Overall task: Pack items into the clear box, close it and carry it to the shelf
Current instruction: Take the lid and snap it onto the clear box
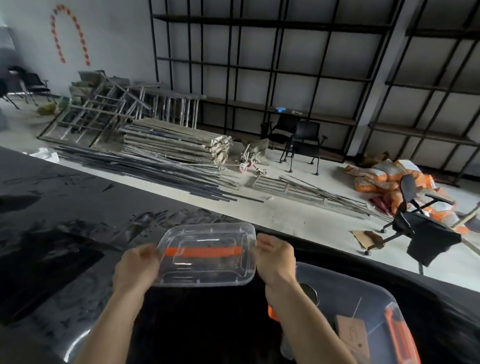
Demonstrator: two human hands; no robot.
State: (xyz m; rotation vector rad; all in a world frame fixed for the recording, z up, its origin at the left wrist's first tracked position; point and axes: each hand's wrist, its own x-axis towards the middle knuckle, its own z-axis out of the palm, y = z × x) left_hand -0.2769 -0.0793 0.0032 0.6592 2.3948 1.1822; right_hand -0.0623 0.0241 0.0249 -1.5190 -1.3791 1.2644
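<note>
Both hands hold a clear plastic lid [207, 255] with an orange handle strap above the black table [56, 202]. My left hand [138, 268] grips its left edge and my right hand [275, 260] grips its right edge. The lid is tilted toward me. At the lower right stands the clear box [365, 292] with orange latches, open on top. Inside it lie a brown cardboard piece [352, 332] and a dark round object [309, 293], partly hidden by my right forearm.
A black shelf frame [264, 68] lines the far wall. On the floor lie stacked metal frames [175, 141], long rods [152, 170], orange sacks [383, 176], two black chairs [297, 140] and an office chair [419, 223].
</note>
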